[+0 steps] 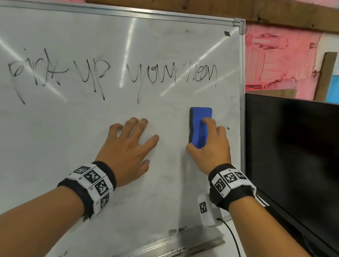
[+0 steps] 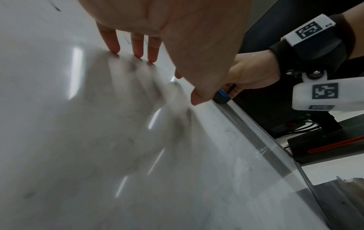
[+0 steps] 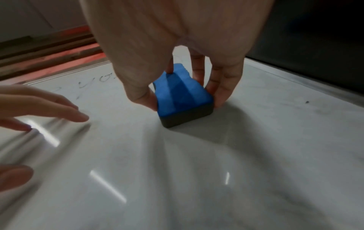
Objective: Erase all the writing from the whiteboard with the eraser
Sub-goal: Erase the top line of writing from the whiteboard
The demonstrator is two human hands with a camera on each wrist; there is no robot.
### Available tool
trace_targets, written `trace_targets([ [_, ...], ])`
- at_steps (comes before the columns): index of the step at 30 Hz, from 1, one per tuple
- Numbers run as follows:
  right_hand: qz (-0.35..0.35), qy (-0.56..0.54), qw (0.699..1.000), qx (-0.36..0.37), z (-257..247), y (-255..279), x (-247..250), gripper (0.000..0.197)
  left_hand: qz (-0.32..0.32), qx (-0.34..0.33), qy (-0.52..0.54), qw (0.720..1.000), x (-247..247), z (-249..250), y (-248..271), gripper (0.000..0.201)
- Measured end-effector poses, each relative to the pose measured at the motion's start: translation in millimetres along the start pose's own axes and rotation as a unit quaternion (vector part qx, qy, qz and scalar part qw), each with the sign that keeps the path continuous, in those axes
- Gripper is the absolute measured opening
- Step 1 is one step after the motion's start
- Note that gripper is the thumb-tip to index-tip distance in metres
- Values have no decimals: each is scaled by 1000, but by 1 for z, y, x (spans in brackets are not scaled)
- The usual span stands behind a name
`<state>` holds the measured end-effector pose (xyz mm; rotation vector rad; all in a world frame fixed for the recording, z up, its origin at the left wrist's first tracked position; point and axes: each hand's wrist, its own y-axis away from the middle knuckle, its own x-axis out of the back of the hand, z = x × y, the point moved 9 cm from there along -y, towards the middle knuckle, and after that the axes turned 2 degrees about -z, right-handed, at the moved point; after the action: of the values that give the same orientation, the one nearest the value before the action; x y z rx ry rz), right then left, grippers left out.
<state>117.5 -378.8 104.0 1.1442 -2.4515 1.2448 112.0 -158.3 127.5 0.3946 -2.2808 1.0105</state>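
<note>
The right hand (image 1: 210,143) grips the one blue eraser (image 1: 199,126) by its sides, thumb on one edge and fingers on the other, its dark felt face flat on the whiteboard (image 1: 50,154). The left hand (image 1: 129,151), just beside the eraser and apart from it, lies spread with straight fingers, fingertips (image 2: 114,48) touching the board. One line of black writing (image 1: 106,75) runs across the board above both hands. One black monitor (image 1: 304,159) stands beside the board's edge nearest the eraser.
</note>
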Motion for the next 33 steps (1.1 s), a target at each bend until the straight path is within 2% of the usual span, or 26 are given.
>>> trace_targets([
  [8, -93, 47, 989, 107, -79, 49, -55, 68, -24, 46, 48, 998, -4, -35, 77, 56],
  [13, -111, 42, 984, 134, -110, 88, -92, 66, -29, 75, 63, 995, -9, -64, 126, 56],
  [16, -123, 64, 978, 156, -133, 111, -116, 65, 2, 82, 100, 992, -13, -88, 154, 68],
  [18, -123, 72, 974, 176, -153, 123, -133, 64, -4, 95, 136, 986, -16, -106, 173, 80],
  [19, -124, 73, 971, 189, -165, 129, -141, 63, -8, 112, 154, 982, -18, -116, 183, 80],
  [21, -127, 72, 965, 219, -191, 139, -157, 63, -11, 160, 188, 969, -19, -140, 204, 66],
  [24, -131, 71, 955, 256, -232, 152, -179, 63, 14, 172, 185, 967, -15, -171, 229, 53],
  [27, -127, 76, 945, 290, -274, 163, -198, 64, 32, 211, 165, 963, -6, -205, 252, 15],
  [28, -124, 80, 942, 302, -287, 167, -204, 63, 47, 228, 156, 960, 1, -216, 259, 10],
  [33, -109, 84, 920, 367, -342, 183, -228, 62, 96, 295, 70, 948, 34, -271, 294, 24],
])
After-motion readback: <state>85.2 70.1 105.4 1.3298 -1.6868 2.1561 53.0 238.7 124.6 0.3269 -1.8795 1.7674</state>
